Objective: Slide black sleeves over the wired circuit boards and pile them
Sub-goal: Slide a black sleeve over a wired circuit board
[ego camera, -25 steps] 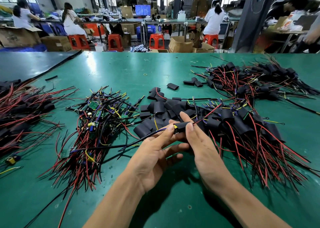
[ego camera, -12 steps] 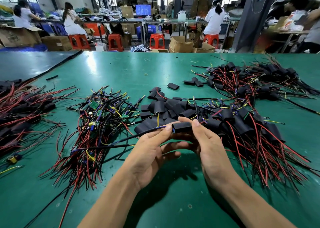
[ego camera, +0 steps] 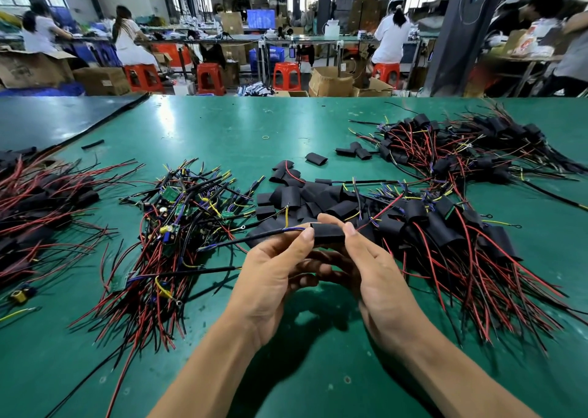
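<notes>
Pinching the short black tubular sleeve end to end with fingertips of left hand and right hand clamped on it, hovering above the green table mat. Likely risking thin coloured wires snagging, dragging the sleeve off-centre.

I hold a black sleeve level at frame centre, its wires trailing left. Bare circuit boards heap centre-left; loose sleeves lie above centre, sleeved boards right

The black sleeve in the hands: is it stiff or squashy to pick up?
Probably light: the left hand and right hand hold the black sleeve by fingertips alone. Likely squashy: the loose sleeves lie flattened and curled, so rolling seems unlikely.
</notes>
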The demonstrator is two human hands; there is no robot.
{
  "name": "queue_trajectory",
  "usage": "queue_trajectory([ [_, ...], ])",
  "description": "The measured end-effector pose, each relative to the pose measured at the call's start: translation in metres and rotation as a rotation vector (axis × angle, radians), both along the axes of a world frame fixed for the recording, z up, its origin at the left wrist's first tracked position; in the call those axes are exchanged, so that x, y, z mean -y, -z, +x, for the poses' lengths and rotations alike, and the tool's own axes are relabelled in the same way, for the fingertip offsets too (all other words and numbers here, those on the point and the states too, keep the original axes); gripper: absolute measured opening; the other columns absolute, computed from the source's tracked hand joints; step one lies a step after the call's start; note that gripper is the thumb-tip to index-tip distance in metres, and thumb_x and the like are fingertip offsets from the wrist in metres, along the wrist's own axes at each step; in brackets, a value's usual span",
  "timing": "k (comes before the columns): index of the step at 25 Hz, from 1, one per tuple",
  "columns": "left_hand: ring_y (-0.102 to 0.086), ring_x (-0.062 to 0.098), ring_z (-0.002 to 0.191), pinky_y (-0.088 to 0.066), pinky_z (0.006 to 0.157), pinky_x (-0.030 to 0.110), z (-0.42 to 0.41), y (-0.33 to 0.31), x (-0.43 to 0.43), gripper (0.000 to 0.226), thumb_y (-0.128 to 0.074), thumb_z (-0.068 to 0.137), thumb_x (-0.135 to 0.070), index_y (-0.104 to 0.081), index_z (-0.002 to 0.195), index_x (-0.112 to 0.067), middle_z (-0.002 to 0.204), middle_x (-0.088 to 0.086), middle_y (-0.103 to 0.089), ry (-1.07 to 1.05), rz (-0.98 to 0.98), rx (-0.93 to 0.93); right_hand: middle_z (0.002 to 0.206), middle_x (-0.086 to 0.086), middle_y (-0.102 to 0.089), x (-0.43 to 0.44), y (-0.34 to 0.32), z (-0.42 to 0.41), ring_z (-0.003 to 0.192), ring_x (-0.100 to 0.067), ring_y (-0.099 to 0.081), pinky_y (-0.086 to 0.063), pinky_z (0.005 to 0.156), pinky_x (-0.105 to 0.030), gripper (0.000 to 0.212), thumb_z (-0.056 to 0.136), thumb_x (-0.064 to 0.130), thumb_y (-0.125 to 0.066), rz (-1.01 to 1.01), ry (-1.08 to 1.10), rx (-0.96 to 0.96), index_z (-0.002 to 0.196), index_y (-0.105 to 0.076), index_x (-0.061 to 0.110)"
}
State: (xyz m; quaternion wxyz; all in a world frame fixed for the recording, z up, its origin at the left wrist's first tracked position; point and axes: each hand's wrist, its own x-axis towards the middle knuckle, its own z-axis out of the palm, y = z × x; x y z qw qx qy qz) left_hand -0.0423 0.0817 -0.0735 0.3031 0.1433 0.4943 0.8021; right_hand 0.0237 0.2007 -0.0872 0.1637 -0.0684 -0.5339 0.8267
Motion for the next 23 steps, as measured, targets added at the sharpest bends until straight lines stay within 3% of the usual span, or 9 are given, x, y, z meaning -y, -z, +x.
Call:
queue_trajectory([
  [2, -0.069, 0.014, 0.060, -0.050, 0.051, 0.019, -0.003, 0.000, 0.002, 0.050, -0.079, 0.060, -0.033, -0.075, 0.105, -0.011, 0.082, 0.012, -0.075, 0.016, -0.023, 0.009, 0.121, -0.015, -0.071, -0.003, -0.002, 0.002, 0.106, -0.032, -0.070, -0.057, 0.087, -0.045, 0.037, 0.098, 0.043, -0.050, -0.009, -0.042, 0.002, 0.127, -0.068, 0.027],
  [4, -0.070, 0.015, 0.064, -0.052, 0.054, 0.020, -0.005, -0.001, 0.005, 0.042, -0.078, 0.061, -0.030, -0.078, 0.101, -0.017, 0.085, 0.011, -0.075, 0.045, -0.021, -0.015, 0.118, -0.016, -0.072, -0.006, -0.005, 0.004, 0.105, -0.034, -0.071, -0.058, 0.086, -0.045, 0.033, 0.099, 0.038, -0.052, 0.022, -0.032, 0.012, 0.125, -0.069, 0.025],
  [7, -0.070, 0.016, 0.068, -0.052, 0.056, 0.021, -0.006, -0.002, 0.006, 0.033, -0.079, 0.064, -0.025, -0.080, 0.097, -0.023, 0.092, 0.011, -0.076, 0.005, -0.033, -0.106, 0.105, -0.018, -0.075, -0.010, -0.009, 0.005, 0.087, -0.028, -0.075, -0.061, 0.070, -0.035, 0.028, 0.088, 0.032, -0.065, 0.008, 0.073, 0.023, 0.110, -0.075, 0.018],
  [12, -0.071, 0.022, 0.066, -0.055, 0.057, 0.025, -0.004, 0.000, 0.007, 0.022, -0.081, 0.072, -0.008, -0.079, 0.090, -0.021, 0.089, 0.018, -0.076, -0.065, -0.107, -0.234, 0.106, -0.025, -0.073, -0.012, -0.007, 0.005, 0.090, -0.034, -0.073, -0.060, 0.077, -0.042, 0.029, 0.087, 0.027, -0.065, -0.058, 0.052, 0.015, 0.110, -0.075, 0.013],
  [18, -0.068, 0.023, 0.057, -0.054, 0.054, 0.025, -0.004, 0.000, 0.005, 0.011, -0.079, 0.068, -0.008, -0.078, 0.077, -0.015, 0.074, 0.018, -0.073, -0.182, -0.082, -0.280, 0.091, -0.015, -0.076, -0.009, -0.008, 0.005, 0.069, -0.019, -0.072, -0.056, 0.059, -0.024, 0.029, 0.084, 0.027, -0.066, -0.009, 0.050, 0.034, 0.107, -0.078, 0.016],
  [20, -0.066, 0.022, 0.058, -0.054, 0.054, 0.025, -0.004, 0.001, 0.004, 0.013, -0.081, 0.064, -0.014, -0.078, 0.076, -0.014, 0.072, 0.016, -0.073, -0.199, -0.099, -0.303, 0.092, -0.014, -0.077, -0.009, -0.006, 0.005, 0.069, -0.017, -0.072, -0.056, 0.058, -0.023, 0.028, 0.084, 0.026, -0.066, -0.006, 0.043, 0.038, 0.108, -0.078, 0.016],
  [23, -0.065, 0.022, 0.059, -0.053, 0.053, 0.025, -0.005, 0.003, 0.003, 0.010, -0.081, 0.071, -0.005, -0.076, 0.077, -0.011, 0.071, 0.015, -0.073, -0.228, -0.144, -0.331, 0.092, -0.008, -0.076, -0.011, -0.008, 0.006, 0.069, -0.014, -0.069, -0.054, 0.060, -0.022, 0.030, 0.078, 0.029, -0.071, 0.056, 0.036, 0.054, 0.105, -0.079, 0.022],
])
